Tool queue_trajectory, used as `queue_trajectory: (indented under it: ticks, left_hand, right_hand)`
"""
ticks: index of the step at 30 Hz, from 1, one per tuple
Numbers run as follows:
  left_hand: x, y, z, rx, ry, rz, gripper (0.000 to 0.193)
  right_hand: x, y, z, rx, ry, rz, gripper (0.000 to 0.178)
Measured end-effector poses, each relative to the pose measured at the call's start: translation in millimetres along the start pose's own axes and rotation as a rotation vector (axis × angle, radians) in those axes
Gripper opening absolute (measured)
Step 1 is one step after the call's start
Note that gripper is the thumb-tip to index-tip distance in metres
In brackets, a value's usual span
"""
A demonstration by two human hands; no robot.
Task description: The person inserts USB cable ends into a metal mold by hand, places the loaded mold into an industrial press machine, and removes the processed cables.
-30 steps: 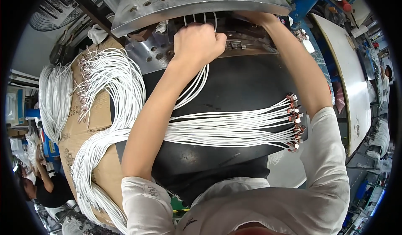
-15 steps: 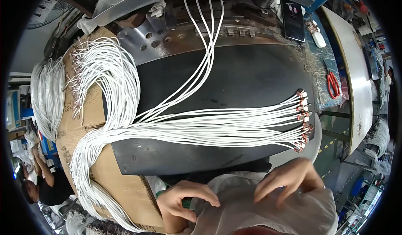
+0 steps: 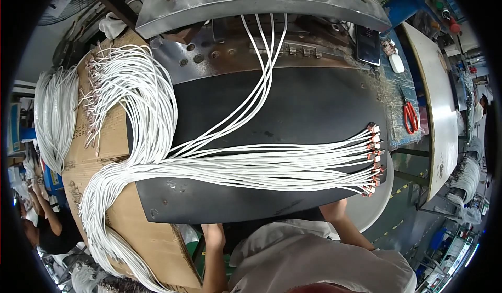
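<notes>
A black mat-like board (image 3: 314, 102) lies in front of me. My left hand (image 3: 213, 234) reaches to its near edge, with the fingers hidden beneath. Further right, my right hand (image 3: 333, 210) goes under the same edge, and its fingers are out of sight too. Across the board runs a bundle of white cables (image 3: 251, 170), whose right ends carry small white and reddish connectors (image 3: 374, 159). Several single cables (image 3: 267, 78) bend away from the bundle and reach up beneath the metal press (image 3: 261, 10).
Cardboard (image 3: 141, 225) at the left carries more white cable bundles (image 3: 149, 94). On the right are a dark phone (image 3: 367, 46), a white mouse-shaped object (image 3: 396, 63) and red-handled scissors (image 3: 411, 118). A pale round stool top (image 3: 386, 193) shows under the board's right end. Another person (image 3: 49, 225) works at far left.
Both hands have moved from over my lap, where they were open, forward to the board's near edge, and their fingers have gone out of sight. The view has shifted slightly.
</notes>
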State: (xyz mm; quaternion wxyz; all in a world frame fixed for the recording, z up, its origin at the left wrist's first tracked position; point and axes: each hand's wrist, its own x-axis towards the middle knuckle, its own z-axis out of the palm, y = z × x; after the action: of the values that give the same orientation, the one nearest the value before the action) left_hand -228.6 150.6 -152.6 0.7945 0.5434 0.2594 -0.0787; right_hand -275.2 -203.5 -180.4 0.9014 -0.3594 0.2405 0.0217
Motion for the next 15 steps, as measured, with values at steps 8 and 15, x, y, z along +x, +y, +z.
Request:
queue_trajectory:
  ticks: [8,15]
  left_hand:
    - [-0.3,8.5,0.5,0.104,0.077,0.025,0.037]
    - [-19.3,139.1,80.0,0.775,-1.013,-0.165,0.028]
  right_hand:
    - [11.3,3.5,-4.2,-0.022,-0.113,-0.026,0.065]
    - [1.8,-1.4,44.9,-0.611,-0.548,0.564,0.075]
